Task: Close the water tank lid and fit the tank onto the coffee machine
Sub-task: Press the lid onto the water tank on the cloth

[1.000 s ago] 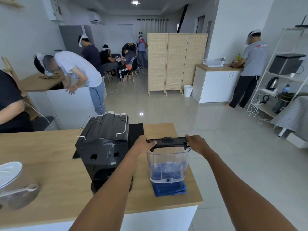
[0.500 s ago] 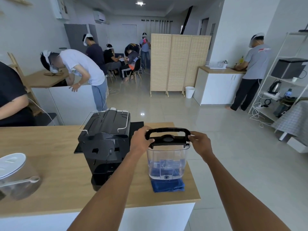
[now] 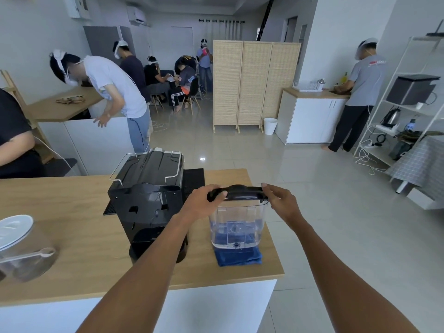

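A clear plastic water tank (image 3: 236, 224) stands upright on a folded blue cloth (image 3: 239, 257) near the right end of the wooden counter. Its black lid (image 3: 240, 193) lies flat across the top of the tank. My left hand (image 3: 203, 204) grips the lid's left end, and my right hand (image 3: 282, 203) pinches its right end with the fingertips. The black coffee machine (image 3: 149, 200) stands just left of the tank with its back towards me, apart from the tank.
A black mat (image 3: 192, 180) lies behind the machine. A clear jar with a white lid (image 3: 21, 246) sits at the counter's left. The counter's right edge (image 3: 276, 239) is close to the tank. Several people work in the room beyond.
The lid's handle, raised in an arch half a second ago, now lies flat on the tank. Both hands stay at the lid's ends.
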`<action>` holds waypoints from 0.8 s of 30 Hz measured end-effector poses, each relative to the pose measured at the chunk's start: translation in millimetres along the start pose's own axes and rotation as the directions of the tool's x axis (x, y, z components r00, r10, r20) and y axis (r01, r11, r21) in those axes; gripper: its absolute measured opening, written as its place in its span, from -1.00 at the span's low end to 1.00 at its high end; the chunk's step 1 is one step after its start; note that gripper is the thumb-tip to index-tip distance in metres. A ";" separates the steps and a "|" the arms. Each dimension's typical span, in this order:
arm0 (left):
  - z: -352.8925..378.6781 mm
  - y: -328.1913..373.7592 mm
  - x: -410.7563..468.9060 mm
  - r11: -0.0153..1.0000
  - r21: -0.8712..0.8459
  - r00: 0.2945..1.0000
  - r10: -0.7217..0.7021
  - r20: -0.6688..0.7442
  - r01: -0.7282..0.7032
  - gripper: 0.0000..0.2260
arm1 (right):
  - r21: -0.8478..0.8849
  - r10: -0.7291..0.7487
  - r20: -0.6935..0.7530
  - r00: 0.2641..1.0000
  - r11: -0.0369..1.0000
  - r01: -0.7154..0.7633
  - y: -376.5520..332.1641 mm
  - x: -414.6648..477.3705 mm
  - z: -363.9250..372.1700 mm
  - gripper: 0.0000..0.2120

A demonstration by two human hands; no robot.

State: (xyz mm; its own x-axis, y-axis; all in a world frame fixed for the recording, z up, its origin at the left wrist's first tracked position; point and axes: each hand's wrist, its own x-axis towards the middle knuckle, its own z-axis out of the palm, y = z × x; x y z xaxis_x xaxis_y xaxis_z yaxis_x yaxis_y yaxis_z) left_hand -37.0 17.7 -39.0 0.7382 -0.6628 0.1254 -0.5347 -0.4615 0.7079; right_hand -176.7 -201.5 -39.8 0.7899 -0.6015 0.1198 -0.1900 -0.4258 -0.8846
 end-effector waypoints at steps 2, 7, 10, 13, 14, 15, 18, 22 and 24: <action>3.8 -1.3 -2.6 1.000 -0.001 1.000 -0.031 0.003 0.031 -0.43 | -0.025 0.002 0.014 1.000 1.000 -0.002 1.1 -0.6 4.5 -0.54; 6.8 -9.4 -4.5 0.998 0.061 0.999 0.001 0.035 -0.003 -0.44 | -0.111 -0.025 0.089 0.996 0.993 0.035 10.2 -4.5 11.6 -0.44; 9.1 -15.1 -5.4 0.997 0.078 0.999 -0.020 0.050 0.016 -0.40 | -0.108 -0.046 0.093 0.995 0.993 0.056 11.3 -4.5 12.9 -0.44; 13.1 -19.0 -3.2 0.998 0.062 0.999 -0.025 0.044 0.022 -0.43 | -0.142 -0.053 0.107 0.993 0.988 0.068 12.2 -2.6 14.6 -0.44; 13.7 -20.0 -2.5 0.998 0.057 0.998 -0.034 0.047 0.031 -0.42 | -0.152 -0.050 0.111 0.993 0.986 0.066 13.1 -1.8 15.7 -0.43; 15.0 -22.2 -1.5 0.998 0.051 0.998 -0.036 0.054 0.033 -0.41 | -0.162 -0.053 0.113 0.992 0.984 0.071 15.2 -1.3 16.5 -0.43; 18.5 -29.0 -3.3 1.000 0.016 0.996 -0.027 0.089 0.025 -0.28 | -0.179 -0.092 0.149 0.985 0.977 0.119 28.5 -0.8 19.4 -0.37; 24.4 -37.8 -6.2 1.000 -0.008 0.996 -0.014 0.090 0.015 -0.12 | -0.158 -0.168 0.242 0.956 0.965 0.210 42.4 -0.7 17.5 0.01; 28.8 -40.7 -7.0 1.000 -0.023 0.998 -0.018 0.063 0.019 -0.09 | -0.179 -0.209 0.255 0.944 0.949 0.259 48.4 2.0 18.1 0.10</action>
State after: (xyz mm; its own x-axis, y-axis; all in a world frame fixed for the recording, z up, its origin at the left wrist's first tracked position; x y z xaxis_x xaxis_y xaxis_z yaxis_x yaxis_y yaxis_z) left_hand -32.3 24.1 -88.7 0.7202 -0.6904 0.0691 -0.5108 -0.4602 0.7261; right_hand -173.8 -211.1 -90.5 0.9342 -0.3062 0.1831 -0.0806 -0.6811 -0.7278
